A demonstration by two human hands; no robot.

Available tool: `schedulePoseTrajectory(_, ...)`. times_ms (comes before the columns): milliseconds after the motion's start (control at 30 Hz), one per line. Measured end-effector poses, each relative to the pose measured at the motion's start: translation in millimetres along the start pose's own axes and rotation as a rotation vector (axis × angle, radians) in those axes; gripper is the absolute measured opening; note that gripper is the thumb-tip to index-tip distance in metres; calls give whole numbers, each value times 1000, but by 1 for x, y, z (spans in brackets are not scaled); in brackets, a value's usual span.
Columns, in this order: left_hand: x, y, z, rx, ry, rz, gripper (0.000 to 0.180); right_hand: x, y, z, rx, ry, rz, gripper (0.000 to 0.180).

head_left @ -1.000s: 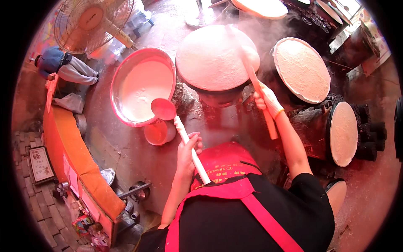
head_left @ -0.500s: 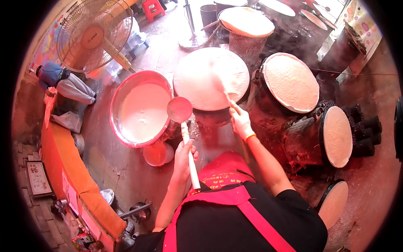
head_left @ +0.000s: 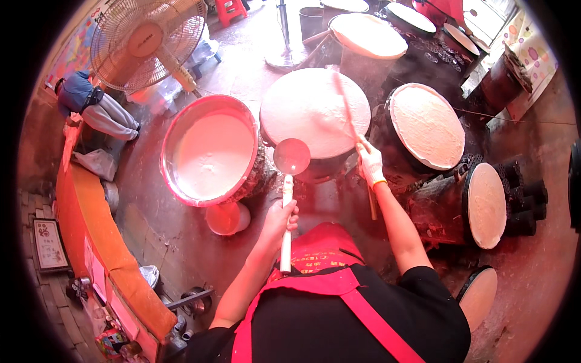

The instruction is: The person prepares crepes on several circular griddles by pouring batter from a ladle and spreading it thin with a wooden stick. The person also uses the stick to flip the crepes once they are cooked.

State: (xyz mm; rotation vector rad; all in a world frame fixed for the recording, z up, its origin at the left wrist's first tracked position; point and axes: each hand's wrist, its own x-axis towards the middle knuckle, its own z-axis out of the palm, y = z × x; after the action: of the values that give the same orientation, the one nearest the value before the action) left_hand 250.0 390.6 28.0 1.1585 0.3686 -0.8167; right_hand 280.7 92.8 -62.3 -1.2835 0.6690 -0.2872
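My left hand (head_left: 279, 221) is closed round the pale handle of a ladle (head_left: 292, 156). The ladle's round bowl hangs at the near edge of a round griddle, between it and the batter basin. A wide layer of white batter (head_left: 302, 112) covers that griddle. In my right hand (head_left: 370, 162) is a thin wooden batter spreader (head_left: 348, 112), its far part reaching over the griddle and blurred by motion. The spreader's handle end sticks out below the hand. To the left stands a large basin (head_left: 164, 158) of white batter (head_left: 212, 154).
More batter-covered griddles (head_left: 426, 126) (head_left: 486, 206) (head_left: 369, 36) stand to the right and behind. A small red bucket (head_left: 227, 218) sits below the basin. At far left are a standing fan (head_left: 145, 41), a bending person (head_left: 91, 106) and an orange counter (head_left: 100, 242). Dark cylinders (head_left: 523, 199) are stacked at right.
The ladle has moved right, away from the basin's rim to the griddle's near edge. My right hand has shifted right, and the spreader has swung to a different angle over the batter.
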Motion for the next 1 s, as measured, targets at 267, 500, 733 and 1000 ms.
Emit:
schedulePoseTrajectory(267,109,39,-20,284,-58,196,9,-102,16,-22,93,-69,156,39)
schedulePoseTrajectory(500,154,28,37,166,52,-2,11,-121,49,45,267,-153,339,36)
schedulePoseTrajectory(733,76,113,-10,-488,-378,-527,10,-78,13,13,284,-18,32,35)
schedulePoseTrajectory(1000,24,112,-62,-216,-152,-498,9,-152,71,52,-493,-183,-235,40)
